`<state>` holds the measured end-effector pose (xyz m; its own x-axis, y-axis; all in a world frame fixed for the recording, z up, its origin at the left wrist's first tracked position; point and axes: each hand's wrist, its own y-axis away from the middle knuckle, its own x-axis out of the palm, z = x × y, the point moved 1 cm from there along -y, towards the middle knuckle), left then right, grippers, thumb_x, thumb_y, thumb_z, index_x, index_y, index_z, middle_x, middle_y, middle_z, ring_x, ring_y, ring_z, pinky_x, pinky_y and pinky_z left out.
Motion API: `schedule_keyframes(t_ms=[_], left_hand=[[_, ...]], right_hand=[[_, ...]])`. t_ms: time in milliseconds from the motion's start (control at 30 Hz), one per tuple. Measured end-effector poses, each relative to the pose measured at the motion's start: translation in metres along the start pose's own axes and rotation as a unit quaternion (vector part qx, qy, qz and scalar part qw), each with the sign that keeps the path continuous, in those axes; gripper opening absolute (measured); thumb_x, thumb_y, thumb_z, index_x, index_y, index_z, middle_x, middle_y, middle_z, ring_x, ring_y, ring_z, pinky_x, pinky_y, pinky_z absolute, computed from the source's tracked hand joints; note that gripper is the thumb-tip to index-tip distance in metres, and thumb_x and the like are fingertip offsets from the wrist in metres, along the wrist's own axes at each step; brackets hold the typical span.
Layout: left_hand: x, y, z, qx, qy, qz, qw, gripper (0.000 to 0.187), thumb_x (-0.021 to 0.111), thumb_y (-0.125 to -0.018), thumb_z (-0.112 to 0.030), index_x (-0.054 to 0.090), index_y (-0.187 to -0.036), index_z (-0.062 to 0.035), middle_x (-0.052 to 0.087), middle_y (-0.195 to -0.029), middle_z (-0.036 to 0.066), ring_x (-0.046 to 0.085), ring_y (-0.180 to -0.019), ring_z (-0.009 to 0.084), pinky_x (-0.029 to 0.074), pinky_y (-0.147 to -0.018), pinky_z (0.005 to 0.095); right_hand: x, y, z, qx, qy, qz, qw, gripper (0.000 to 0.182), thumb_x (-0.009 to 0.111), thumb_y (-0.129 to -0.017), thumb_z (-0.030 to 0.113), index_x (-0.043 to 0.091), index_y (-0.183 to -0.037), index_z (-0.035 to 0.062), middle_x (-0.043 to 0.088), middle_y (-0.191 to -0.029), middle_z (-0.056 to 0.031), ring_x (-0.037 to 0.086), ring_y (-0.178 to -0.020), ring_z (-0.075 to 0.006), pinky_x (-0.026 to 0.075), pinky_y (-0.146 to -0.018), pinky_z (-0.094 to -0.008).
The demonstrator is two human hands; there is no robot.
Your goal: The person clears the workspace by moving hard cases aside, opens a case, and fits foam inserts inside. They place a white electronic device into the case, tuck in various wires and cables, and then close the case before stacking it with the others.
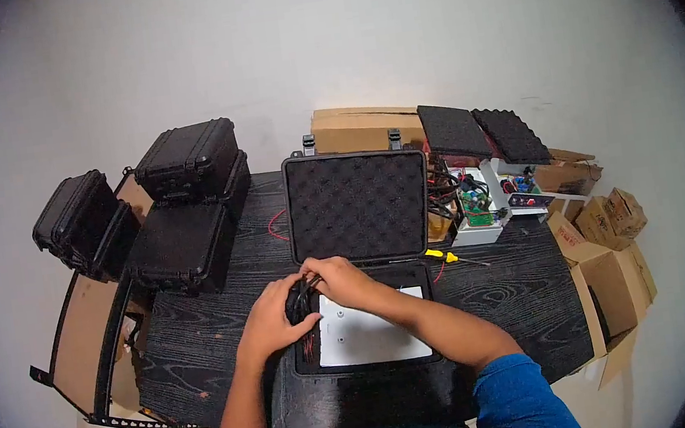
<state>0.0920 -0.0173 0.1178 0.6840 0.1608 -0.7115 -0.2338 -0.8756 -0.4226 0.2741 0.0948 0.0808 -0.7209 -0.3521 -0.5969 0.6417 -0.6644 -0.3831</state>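
An open black case (358, 205) with foam in its lid stands on the dark wood-grain table. In its base lies a white panel (370, 330) with small screws. A bundle of black cable (298, 303) sits at the left end of the base. My left hand (274, 321) is closed round the bundle's left side, thumb toward the panel. From above, my right hand (335, 281) grips the same bundle with curled fingers, its forearm crossing over the panel. Thin red wires (309, 346) show below the bundle.
Closed black cases (186, 160) are stacked at the left. A yellow screwdriver (451, 258) lies right of the open case. Behind it are white boxes with circuit boards (478, 202) and foam sheets (454, 129). Cardboard boxes (613, 292) stand at the right.
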Motion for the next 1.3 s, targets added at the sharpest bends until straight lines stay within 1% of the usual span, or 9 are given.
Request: schedule_keyframes(t_ms=[167,367,467,667,767,867,967,1067,1300], left_hand=[[0.022,-0.006,0.012,-0.039,0.026,-0.047,0.998,0.052,0.074,-0.08,-0.018,0.064,-0.128,-0.001,0.068,-0.122,0.025,0.066,-0.114,0.0435,0.052,-0.101,0.0462],[0.024,-0.021,0.013,0.068,-0.06,-0.167,0.982,0.037,0.07,-0.074,-0.014,0.068,-0.108,-0.0006,0.073,-0.101,0.019,0.069,-0.091,0.0408,0.055,-0.084,0.0484],[0.032,-0.022,0.025,-0.003,-0.007,-0.119,0.993,0.034,0.068,-0.073,-0.013,0.068,-0.104,0.0001,0.072,-0.097,0.019,0.07,-0.091,0.0406,0.054,-0.086,0.049],[0.025,-0.029,0.018,0.036,-0.043,-0.09,0.994,0.032,0.067,-0.072,-0.014,0.069,-0.1,0.0006,0.074,-0.097,0.02,0.07,-0.089,0.0416,0.054,-0.089,0.0496],[0.026,-0.028,0.016,0.005,-0.026,-0.074,0.997,0.034,0.067,-0.073,-0.013,0.069,-0.103,0.0003,0.074,-0.102,0.02,0.071,-0.092,0.0408,0.056,-0.09,0.0472],[0.028,-0.028,0.012,0.049,0.05,-0.11,0.991,0.036,0.067,-0.072,-0.012,0.068,-0.106,0.0007,0.074,-0.106,0.021,0.072,-0.097,0.0396,0.057,-0.091,0.0447],[0.024,-0.02,0.014,-0.035,0.065,-0.035,0.997,0.038,0.073,-0.071,-0.013,0.067,-0.106,0.0014,0.072,-0.107,0.02,0.073,-0.1,0.0385,0.058,-0.091,0.0437],[0.024,-0.021,0.006,0.05,0.105,-0.087,0.989,0.042,0.077,-0.067,-0.015,0.066,-0.104,0.0013,0.072,-0.103,0.019,0.073,-0.096,0.0371,0.056,-0.092,0.0409],[0.034,-0.02,0.028,0.072,0.05,-0.082,0.993,0.034,0.08,-0.068,-0.02,0.065,-0.092,-0.0021,0.071,-0.088,0.015,0.073,-0.089,0.0365,0.052,-0.107,0.0528]], right_hand=[[-0.007,-0.001,-0.002,-0.021,0.088,0.046,0.995,0.026,0.07,-0.088,0.005,0.072,-0.114,0.0028,0.069,-0.109,-0.0203,0.067,-0.104,-0.0393,0.055,-0.089,-0.048],[-0.005,0.001,-0.002,-0.029,0.125,0.064,0.99,0.028,0.069,-0.09,0.006,0.071,-0.117,0.0025,0.068,-0.115,-0.0212,0.065,-0.109,-0.0411,0.054,-0.093,-0.0483],[-0.011,0.003,0.003,0.005,0.064,0.035,0.997,0.025,0.067,-0.091,0.006,0.069,-0.116,0.002,0.07,-0.112,-0.0216,0.067,-0.107,-0.0426,0.054,-0.092,-0.0505],[-0.018,0.01,0.003,0.007,0.073,0.02,0.997,0.02,0.066,-0.093,0.007,0.067,-0.112,0.0023,0.073,-0.102,-0.0231,0.07,-0.101,-0.0452,0.055,-0.087,-0.0536],[-0.021,0.011,0.007,-0.004,0.098,0.025,0.995,0.021,0.066,-0.093,0.008,0.067,-0.113,0.0031,0.073,-0.099,-0.0235,0.07,-0.098,-0.0456,0.056,-0.085,-0.0536],[-0.019,0.012,0.006,-0.011,0.084,0.004,0.996,0.019,0.065,-0.092,0.008,0.066,-0.111,0.0034,0.074,-0.098,-0.0237,0.071,-0.096,-0.0454,0.056,-0.084,-0.0535],[-0.015,0.012,0.004,0.007,0.052,0.017,0.998,0.019,0.065,-0.091,0.003,0.064,-0.11,0.0012,0.074,-0.101,-0.0232,0.072,-0.098,-0.0432,0.057,-0.085,-0.0499],[-0.016,0.013,0.007,0.007,0.005,0.012,1.0,0.021,0.066,-0.09,0.0,0.06,-0.11,0.0006,0.074,-0.1,-0.0208,0.073,-0.099,-0.0406,0.057,-0.086,-0.0467],[-0.045,0.017,0.008,0.029,0.041,0.012,0.999,0.029,0.071,-0.087,-0.001,0.056,-0.112,0.0025,0.069,-0.09,-0.0141,0.07,-0.088,-0.0353,0.056,-0.079,-0.0439]])
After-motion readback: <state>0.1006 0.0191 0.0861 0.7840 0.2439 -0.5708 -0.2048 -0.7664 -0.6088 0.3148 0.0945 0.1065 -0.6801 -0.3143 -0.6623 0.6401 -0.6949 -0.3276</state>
